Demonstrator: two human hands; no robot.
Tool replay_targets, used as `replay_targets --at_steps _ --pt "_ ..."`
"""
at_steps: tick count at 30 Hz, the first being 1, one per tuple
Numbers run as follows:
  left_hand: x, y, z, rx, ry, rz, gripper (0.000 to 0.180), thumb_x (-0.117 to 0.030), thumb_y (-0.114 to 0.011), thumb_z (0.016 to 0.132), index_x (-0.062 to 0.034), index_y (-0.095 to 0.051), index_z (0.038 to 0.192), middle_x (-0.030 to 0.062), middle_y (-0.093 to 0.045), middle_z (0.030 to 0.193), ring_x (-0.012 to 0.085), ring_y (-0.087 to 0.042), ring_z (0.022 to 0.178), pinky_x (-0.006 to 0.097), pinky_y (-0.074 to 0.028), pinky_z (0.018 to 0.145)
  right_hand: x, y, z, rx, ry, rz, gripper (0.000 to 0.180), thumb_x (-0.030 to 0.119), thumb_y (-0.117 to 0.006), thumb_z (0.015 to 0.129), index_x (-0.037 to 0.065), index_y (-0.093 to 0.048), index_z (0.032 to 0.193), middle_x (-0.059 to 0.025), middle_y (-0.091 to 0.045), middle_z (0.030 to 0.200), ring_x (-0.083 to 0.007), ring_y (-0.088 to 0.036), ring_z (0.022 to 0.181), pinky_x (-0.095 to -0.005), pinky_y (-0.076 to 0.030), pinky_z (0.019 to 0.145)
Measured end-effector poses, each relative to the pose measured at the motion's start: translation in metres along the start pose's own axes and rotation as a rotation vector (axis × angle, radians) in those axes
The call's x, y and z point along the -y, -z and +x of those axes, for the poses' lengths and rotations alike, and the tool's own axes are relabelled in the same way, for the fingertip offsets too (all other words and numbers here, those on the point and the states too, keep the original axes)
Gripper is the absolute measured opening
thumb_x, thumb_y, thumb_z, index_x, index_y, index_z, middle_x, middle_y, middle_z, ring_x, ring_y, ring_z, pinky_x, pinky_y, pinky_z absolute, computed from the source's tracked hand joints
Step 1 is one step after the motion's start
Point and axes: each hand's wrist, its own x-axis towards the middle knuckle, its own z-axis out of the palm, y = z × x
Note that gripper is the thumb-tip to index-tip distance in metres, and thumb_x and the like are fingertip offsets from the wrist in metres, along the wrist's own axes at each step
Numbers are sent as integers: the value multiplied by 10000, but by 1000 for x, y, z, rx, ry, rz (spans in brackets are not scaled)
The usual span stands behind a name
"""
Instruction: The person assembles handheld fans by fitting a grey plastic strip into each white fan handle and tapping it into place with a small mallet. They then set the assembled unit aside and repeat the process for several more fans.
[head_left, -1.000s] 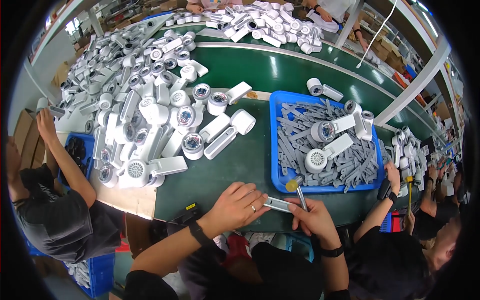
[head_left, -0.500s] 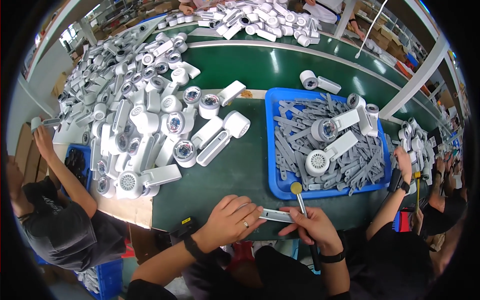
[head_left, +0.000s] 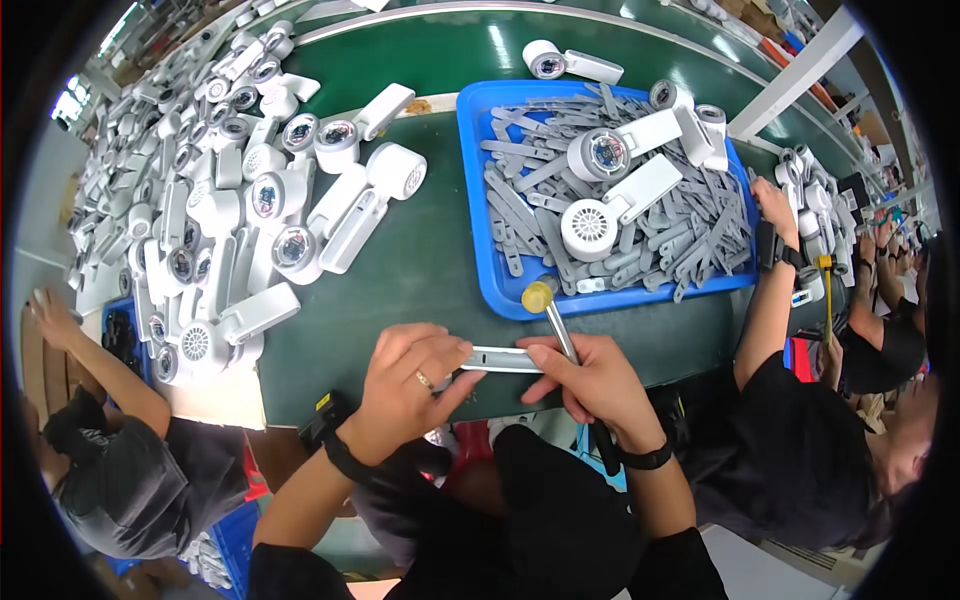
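My left hand (head_left: pixel 410 385) and my right hand (head_left: pixel 590 380) both pinch a flat grey plastic strip (head_left: pixel 500 359), held level over the front edge of the green table (head_left: pixel 420 270). The right hand also holds a small mallet with a yellow head (head_left: pixel 538 297) and a dark handle that runs down under the palm. Just beyond the hands stands a blue tray (head_left: pixel 500 290) full of grey strips, with white round fan heads (head_left: pixel 588 228) lying on top.
A big heap of white handheld fan bodies (head_left: pixel 230 200) covers the table's left side. A person in black sits at my left with a hand (head_left: pixel 50 320) raised. Another person's arm (head_left: pixel 775 250) reaches toward the tray from the right. A green conveyor belt (head_left: pixel 450 50) runs behind.
The view has dipped and closed in on the table. My hands stay together on the grey strip, and the mallet head has tilted left, toward the tray's front edge.
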Motion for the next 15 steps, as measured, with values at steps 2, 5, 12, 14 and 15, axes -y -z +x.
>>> replay_targets --at_steps 2,5,12,14,15 --pt "-2 1 1 -1 -18 48 424 -134 -894 750 -72 -712 1129 84 -725 1159 296 -682 1047 440 -539 902 -3 -3 -3 -12 14 3 386 291 -620 1082 -18 -692 1301 -128 -779 795 -45 -449 378 -218 -321 375" --pt "-8 7 1 4 -41 135 455 -175 -906 743 -70 -717 1143 93 -723 1227 296 -680 1083 449 -538 950 -3 -6 -4 -39 57 -21 388 298 -617 1083 -18 -694 1293 -130 -778 796 -47 -453 378 -221 -323 372" --pt "-32 16 30 94 -128 205 500 -242 -895 767 -124 -753 1232 110 -721 1293 294 -670 1178 489 -505 1056 -8 -3 -1 -45 71 -37 372 298 -611 1086 -2 -700 1289 -128 -773 786 -52 -475 380 -226 -331 363" --pt "-29 11 35 114 -127 187 418 -232 -858 812 -145 -767 1211 108 -730 1268 290 -692 1132 476 -524 1035 -10 -2 0 -47 79 -24 367 296 -610 1088 1 -701 1287 -127 -771 779 -52 -478 381 -225 -333 363" --pt "-21 6 32 155 -153 164 393 -206 -847 817 -142 -773 1197 103 -734 1252 287 -706 1090 464 -545 1010 -10 -2 0 -43 80 -16 366 298 -609 1089 3 -703 1284 -127 -769 775 -54 -478 381 -225 -333 363"
